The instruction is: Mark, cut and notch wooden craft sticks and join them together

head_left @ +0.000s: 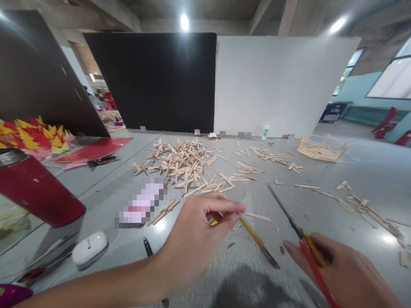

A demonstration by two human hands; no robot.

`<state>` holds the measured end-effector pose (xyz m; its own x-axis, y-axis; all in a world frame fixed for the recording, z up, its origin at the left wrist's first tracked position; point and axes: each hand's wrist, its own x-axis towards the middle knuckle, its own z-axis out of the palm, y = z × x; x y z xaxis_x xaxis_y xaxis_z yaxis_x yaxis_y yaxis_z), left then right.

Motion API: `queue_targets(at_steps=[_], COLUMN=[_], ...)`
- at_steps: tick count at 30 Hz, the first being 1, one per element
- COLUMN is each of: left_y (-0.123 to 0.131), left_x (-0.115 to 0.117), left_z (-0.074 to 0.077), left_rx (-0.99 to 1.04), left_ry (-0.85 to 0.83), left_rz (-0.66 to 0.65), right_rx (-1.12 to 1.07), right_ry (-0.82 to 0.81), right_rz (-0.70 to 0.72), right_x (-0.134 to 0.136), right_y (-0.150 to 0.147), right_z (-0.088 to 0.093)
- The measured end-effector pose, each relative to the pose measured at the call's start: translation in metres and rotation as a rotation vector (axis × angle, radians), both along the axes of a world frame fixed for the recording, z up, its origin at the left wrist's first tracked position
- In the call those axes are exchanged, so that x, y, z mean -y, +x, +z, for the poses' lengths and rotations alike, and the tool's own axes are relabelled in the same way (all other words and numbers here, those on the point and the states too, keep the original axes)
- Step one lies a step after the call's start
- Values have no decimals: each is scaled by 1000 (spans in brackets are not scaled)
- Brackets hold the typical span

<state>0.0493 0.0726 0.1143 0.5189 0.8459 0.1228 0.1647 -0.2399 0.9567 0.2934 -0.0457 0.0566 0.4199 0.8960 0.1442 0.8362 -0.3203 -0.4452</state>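
My left hand (pixel 201 233) is closed in a pinch on a thin wooden stick (pixel 257 217) that lies just above the grey table (pixel 244 273). My right hand (pixel 340 273) is wrapped round the red and yellow handles of scissors (pixel 287 216), whose dark blades point up and to the left, toward the stick. A yellow pencil-like tool (pixel 258 243) lies on the table between the two hands. A large heap of wooden sticks (pixel 180 162) is spread out beyond my hands.
A red flask (pixel 35 188) lies at the left, beside a white oval device (pixel 90 248) and a black pen (pixel 147 247). A stick-built frame (pixel 321 147) stands at the far right. Red and yellow paper shapes (pixel 32 134), other scissors (pixel 101 161) and loose sticks (pixel 362 205) lie around.
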Motion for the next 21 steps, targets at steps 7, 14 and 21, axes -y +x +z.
queue_targets(at_steps=[7,14,21], left_y=[3,8,8], left_x=[-17,-46,-58], left_z=[-21,-44,-59], left_rx=[-229,-300,-268], left_ry=[-32,-62,-290], left_rz=[-159,-378,-364], right_rx=[336,501,397], right_ry=[-61,117,44], right_rz=[134,445,714], right_x=[2,-12,-43], right_y=[71,41,-9], right_z=[-27,-22,-32])
